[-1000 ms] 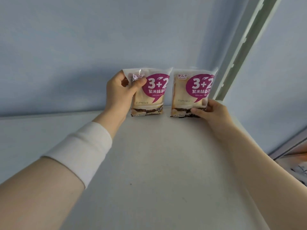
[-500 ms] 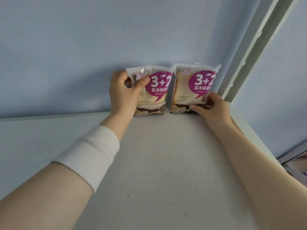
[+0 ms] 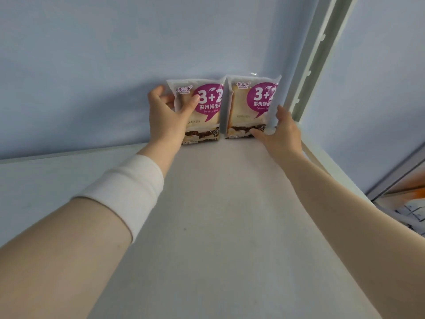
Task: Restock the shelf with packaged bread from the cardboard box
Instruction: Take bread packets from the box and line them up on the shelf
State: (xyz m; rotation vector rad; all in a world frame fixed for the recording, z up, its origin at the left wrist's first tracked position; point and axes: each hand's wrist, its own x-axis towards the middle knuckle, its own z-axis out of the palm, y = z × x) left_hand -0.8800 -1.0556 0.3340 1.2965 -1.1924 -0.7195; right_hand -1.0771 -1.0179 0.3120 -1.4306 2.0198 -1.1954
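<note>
Up at 12 o'clock, at the far back of the white shelf (image 3: 218, 226): two bread packs. Standing upright, side by side, just in front of the blue wall (image 3: 115, 65). Hard to tell if touching the wall. Left pack (image 3: 208, 116) a little toward 11 o'clock, right pack (image 3: 249, 111) a little toward 1 o'clock. Very close together, top corners meeting. Both with a big purple bubble reading "3+2" and brown-and-white bread showing at the bottom.

Left hand (image 3: 166, 125) gripping the left pack by its 9 o'clock edge: thumb flat on the front, fingers curled round behind. White band (image 3: 124, 192) round that forearm.

Right hand (image 3: 284, 134) holding the right pack by its 3 o'clock edge: thumb on the front near the bottom corner, fingers going up behind the edge. Edge bent forward a bit there.

Pale post (image 3: 322, 56) with small holes running up toward 1 o'clock, right beside the right pack. Down at 4 o'clock, orange and grey stuff (image 3: 414, 194), too blurry to name.
</note>
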